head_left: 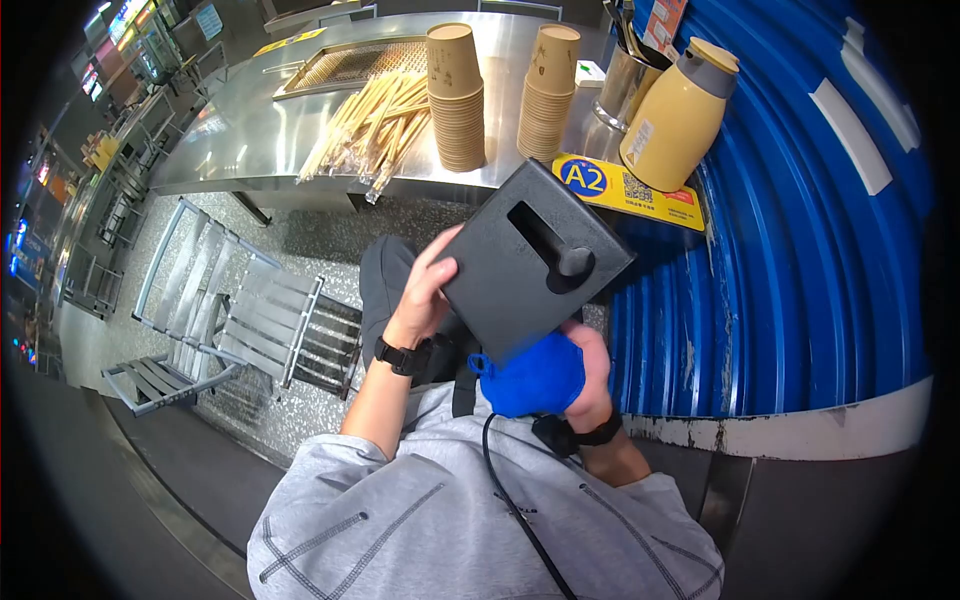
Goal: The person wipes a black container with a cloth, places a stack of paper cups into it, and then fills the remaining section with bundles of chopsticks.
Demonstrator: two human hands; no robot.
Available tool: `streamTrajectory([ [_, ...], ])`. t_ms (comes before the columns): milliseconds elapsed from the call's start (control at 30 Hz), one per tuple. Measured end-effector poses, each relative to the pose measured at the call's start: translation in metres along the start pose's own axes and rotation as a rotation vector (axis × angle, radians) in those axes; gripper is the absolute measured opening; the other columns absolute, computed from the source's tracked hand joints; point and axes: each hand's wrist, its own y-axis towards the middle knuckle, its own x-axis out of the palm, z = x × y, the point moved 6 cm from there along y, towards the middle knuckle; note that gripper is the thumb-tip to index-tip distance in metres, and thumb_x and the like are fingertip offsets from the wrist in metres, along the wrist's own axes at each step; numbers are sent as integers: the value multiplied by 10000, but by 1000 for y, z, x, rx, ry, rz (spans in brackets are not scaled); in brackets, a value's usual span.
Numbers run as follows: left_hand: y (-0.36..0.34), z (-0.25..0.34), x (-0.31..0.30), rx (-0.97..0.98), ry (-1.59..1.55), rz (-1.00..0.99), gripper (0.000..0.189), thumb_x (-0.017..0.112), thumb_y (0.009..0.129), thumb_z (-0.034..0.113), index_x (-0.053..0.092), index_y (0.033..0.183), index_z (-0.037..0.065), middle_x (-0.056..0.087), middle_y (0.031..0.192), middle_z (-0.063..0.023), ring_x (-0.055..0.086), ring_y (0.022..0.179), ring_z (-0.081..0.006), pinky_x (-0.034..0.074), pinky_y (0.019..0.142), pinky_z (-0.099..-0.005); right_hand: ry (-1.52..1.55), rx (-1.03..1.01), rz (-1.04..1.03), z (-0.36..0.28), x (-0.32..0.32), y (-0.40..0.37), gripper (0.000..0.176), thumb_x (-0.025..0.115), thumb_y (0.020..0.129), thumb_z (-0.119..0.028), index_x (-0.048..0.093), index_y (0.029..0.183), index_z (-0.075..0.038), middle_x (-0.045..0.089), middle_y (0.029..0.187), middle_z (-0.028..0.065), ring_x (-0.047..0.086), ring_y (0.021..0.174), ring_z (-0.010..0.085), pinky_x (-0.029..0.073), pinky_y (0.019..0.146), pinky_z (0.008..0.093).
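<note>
A black box (pixel 500 265) with a keyhole-shaped slot in its face is tilted in front of my body. My left hand (pixel 425 290) grips its left edge, with the thumb on the face and the other fingers mostly hidden behind. At the lower edge of the box, my right hand (pixel 590 370) is closed around a bunched blue cloth (pixel 535 378) that has a small loop. The cloth meets the box there; part of the right hand is hidden under it. Beyond the box, a heap of wrapped chopsticks (pixel 372 125) lies on the steel table (pixel 235 125).
Two stacks of paper cups, a left stack (pixel 456 110) and a right stack (pixel 548 95), stand near the table edge. Right of them are a yellow jug (pixel 675 125), a metal utensil holder (pixel 625 92) and an A2 sign (pixel 625 190). Folding chairs (pixel 255 310) stand left; a blue corrugated wall (pixel 780 290) borders the right.
</note>
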Motion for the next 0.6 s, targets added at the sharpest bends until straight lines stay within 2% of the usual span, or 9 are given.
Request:
streamTrajectory([
  [133, -1, -11, -9, -176, -152, -142, 730, 696, 848, 234, 369, 1449, -20, 517, 1384, -122, 488, 1275, -202, 358, 1087, -341, -195, -117, -43, 3, -13, -1, 357, 455, 963, -158, 559, 1254, 20, 646, 1205, 209, 637, 1099, 351, 517, 958, 485],
  [233, 0, 17, -5, -103, 317, -317, 743, 722, 840, 235, 375, 1444, -24, 499, 1410, -119, 446, 1317, -208, 315, 1120, -359, -414, -166, 73, 7, -17, -1, 319, 495, 934, -32, 575, 1242, -12, 652, 1164, 180, 645, 1082, 336, 565, 883, 481],
  [267, -5, 23, -6, -122, 316, -313, 746, 697, 867, 308, 371, 1448, -28, 484, 1428, -120, 417, 1344, -217, 282, 1142, -371, -496, -212, 103, 12, -9, 0, 314, 500, 932, -13, 577, 1236, -6, 653, 1158, 171, 645, 1080, 338, 566, 883, 486],
  [300, -5, 15, -19, -114, 252, -208, 795, 572, 926, 550, 383, 1440, -26, 494, 1417, -126, 440, 1324, -222, 297, 1135, -376, -580, -257, 134, 15, -5, 1, 309, 505, 930, 5, 580, 1230, 0, 655, 1152, 163, 646, 1077, 339, 567, 882, 491],
  [333, -9, 15, -22, -131, 208, -47, 872, 463, 906, 671, 396, 1431, -22, 507, 1400, -129, 454, 1310, -219, 319, 1121, -376, -708, -350, 78, 14, -14, 6, 306, 523, 946, -3, 568, 1249, 12, 646, 1182, 138, 635, 1094, 292, 543, 925, 437],
  [367, -13, 14, -23, -145, 165, 115, 973, 353, 887, 792, 409, 1422, -18, 521, 1384, -131, 468, 1296, -216, 342, 1107, -377, -1014, -506, 164, 13, -18, 6, 314, 552, 965, -53, 553, 1270, 19, 634, 1217, 126, 612, 1124, 241, 498, 972, 367],
  [400, -15, 8, -24, -211, 117, 117, 1074, 231, 820, 879, 443, 1393, -4, 559, 1323, -130, 497, 1255, -199, 388, 1069, -367, -1060, -615, 71, 15, -15, 4, 305, 569, 964, -68, 565, 1257, 16, 636, 1217, 119, 603, 1129, 212, 484, 975, 340],
  [467, -17, -8, -19, -233, 20, 129, 1057, 236, 828, 870, 441, 1393, 0, 556, 1323, -127, 498, 1252, -197, 389, 1067, -363, -1231, -725, 35, 13, -15, 6, 315, 582, 955, -71, 565, 1258, 15, 636, 1215, 119, 605, 1124, 216, 485, 971, 344],
  [600, -7, -30, 0, -85, -55, 28, 1025, 244, 845, 853, 439, 1392, 8, 551, 1321, -121, 500, 1245, -195, 392, 1063, -356, -1550, -825, 106, 5, -31, 19, 338, 607, 935, -78, 566, 1258, 13, 638, 1209, 121, 610, 1113, 224, 488, 962, 352],
])
